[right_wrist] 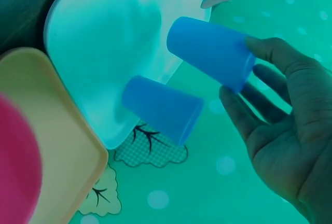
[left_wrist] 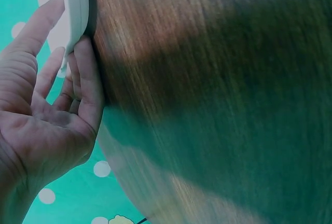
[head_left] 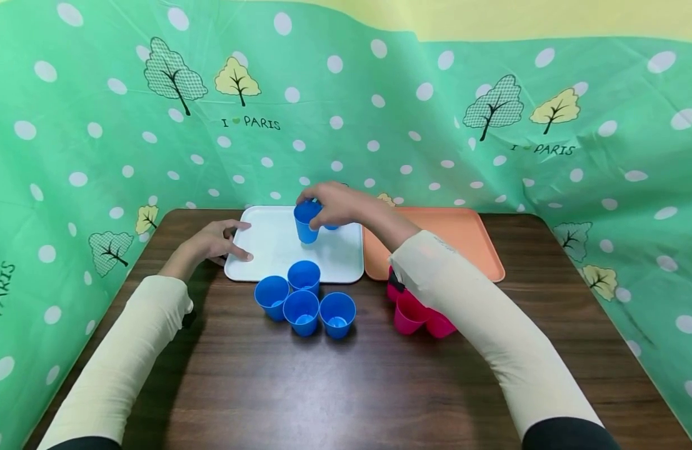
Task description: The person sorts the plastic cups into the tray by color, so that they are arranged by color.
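Note:
My right hand (head_left: 341,203) pinches a blue cup (head_left: 306,226) near its rim, over the white tray (head_left: 267,240). In the right wrist view the thumb and fingertips sit at the rim of this held cup (right_wrist: 207,50). Beside it a second blue cup (right_wrist: 161,107) stands on the tray, mostly hidden behind the right hand in the head view. At the tray's left side, my left hand (head_left: 219,240) grips the edge. The left wrist view shows the thumb (left_wrist: 44,22) over the rim and other fingers against its outer side.
Several blue cups (head_left: 302,312) stand in a cluster in front of the white tray. An orange tray (head_left: 458,240) adjoins it on the right. Pink cups (head_left: 410,312) stand in front of that, partly hidden by the right sleeve. A green patterned cloth (head_left: 346,94) hangs behind the table.

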### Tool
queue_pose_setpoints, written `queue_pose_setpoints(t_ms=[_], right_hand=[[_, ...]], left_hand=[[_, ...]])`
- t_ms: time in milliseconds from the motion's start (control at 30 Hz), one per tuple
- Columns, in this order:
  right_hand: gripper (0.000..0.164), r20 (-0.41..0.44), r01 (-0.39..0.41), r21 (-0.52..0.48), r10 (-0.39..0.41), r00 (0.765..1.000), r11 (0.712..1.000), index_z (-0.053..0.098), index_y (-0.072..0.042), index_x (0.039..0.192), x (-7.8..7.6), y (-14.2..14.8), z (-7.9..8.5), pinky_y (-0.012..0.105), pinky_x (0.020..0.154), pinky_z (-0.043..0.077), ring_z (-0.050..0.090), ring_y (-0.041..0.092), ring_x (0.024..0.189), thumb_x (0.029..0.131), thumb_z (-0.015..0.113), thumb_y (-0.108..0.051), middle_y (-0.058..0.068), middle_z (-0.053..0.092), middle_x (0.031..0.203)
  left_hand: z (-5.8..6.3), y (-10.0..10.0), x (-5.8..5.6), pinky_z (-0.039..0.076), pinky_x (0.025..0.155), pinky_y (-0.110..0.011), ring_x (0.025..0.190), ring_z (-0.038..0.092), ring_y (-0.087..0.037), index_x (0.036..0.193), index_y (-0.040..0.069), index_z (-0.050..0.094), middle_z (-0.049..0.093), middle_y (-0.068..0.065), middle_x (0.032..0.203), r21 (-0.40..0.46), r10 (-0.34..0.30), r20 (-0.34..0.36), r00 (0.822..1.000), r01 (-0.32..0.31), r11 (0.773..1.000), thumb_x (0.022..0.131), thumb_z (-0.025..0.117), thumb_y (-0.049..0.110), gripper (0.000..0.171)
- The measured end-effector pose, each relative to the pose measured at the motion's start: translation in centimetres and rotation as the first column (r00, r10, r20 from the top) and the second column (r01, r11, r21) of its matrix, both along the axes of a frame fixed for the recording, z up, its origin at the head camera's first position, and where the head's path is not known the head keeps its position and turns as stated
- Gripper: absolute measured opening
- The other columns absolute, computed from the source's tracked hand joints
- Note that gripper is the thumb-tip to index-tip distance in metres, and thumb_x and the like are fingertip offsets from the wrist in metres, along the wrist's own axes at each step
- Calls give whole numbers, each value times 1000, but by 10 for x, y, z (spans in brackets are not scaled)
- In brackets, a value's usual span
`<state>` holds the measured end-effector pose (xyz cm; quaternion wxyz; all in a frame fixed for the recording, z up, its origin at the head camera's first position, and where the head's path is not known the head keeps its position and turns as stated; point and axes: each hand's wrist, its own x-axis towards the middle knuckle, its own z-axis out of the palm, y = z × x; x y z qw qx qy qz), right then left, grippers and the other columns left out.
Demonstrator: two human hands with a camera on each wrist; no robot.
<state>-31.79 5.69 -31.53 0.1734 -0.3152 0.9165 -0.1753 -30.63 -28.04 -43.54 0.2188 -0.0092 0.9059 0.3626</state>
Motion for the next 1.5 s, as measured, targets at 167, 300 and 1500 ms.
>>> queue_pose_setpoints(t_ms=[167, 300, 1500], right_hand=[[60, -8, 18, -7, -18, 1000, 1000, 60, -16, 163, -8, -8, -7, 53, 123, 55, 56, 35, 152, 106, 77, -22, 14, 58, 167], [59, -22, 22, -14, -22, 1000, 1000, 59, -15, 164, -13, -12, -14, 54, 123, 55, 55, 36, 153, 107, 76, -21, 16, 58, 166], [51, -152, 95, 33, -89, 984, 995, 62, -11, 161, -31, -39, -39, 55, 131, 47, 47, 36, 164, 112, 70, -20, 17, 50, 175]], left_hand=[[1, 0, 0, 70, 90, -49, 107, 59, -33, 177, 16, 39, 44, -18, 123, 6, -18, 10, 1000, 18, 1000, 92, 97, 26, 103], [2, 0, 0, 70, 91, -49, 112, 63, -36, 179, 18, 33, 44, -22, 133, 2, -35, 20, 999, 35, 999, 93, 96, 27, 107], [5, -3, -3, 69, 97, -52, 121, 70, -41, 182, 19, 21, 45, -35, 157, -1, -74, 64, 995, 74, 997, 95, 94, 30, 115]])
